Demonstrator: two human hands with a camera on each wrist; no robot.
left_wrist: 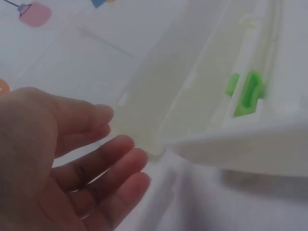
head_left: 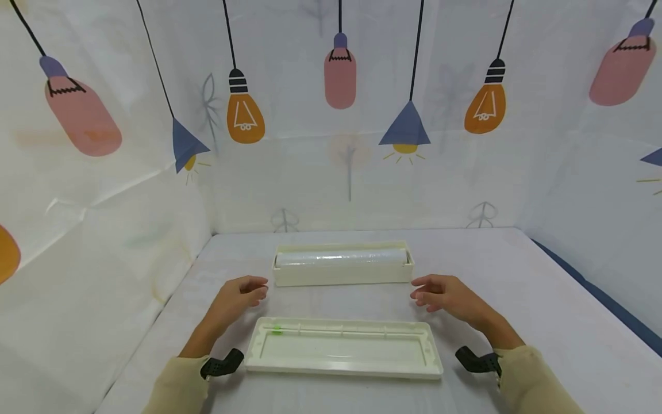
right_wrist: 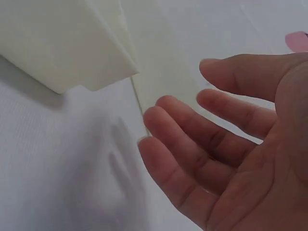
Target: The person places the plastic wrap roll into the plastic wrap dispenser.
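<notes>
A cream box (head_left: 343, 277) stands on the far part of the table with a roll of clear plastic wrap (head_left: 341, 257) lying in it. Nearer the person lies its long cream lid (head_left: 341, 352), inner side up. A small green slider (left_wrist: 249, 96) sits on a rail along the lid, near its left end. My left hand (head_left: 239, 296) is by the left end of the box, fingers loosely bent and holding nothing. At the opposite end, my right hand (head_left: 449, 296) hovers with relaxed fingers, also without anything in it. Both wrist views show bare palms and spread fingertips.
The white table (head_left: 543, 299) is enclosed by white sheets (head_left: 300, 184) printed with hanging lamps and bulbs. Black wrist cameras (head_left: 222, 363) stick out inward from both cuffs, close to the ends of the lid.
</notes>
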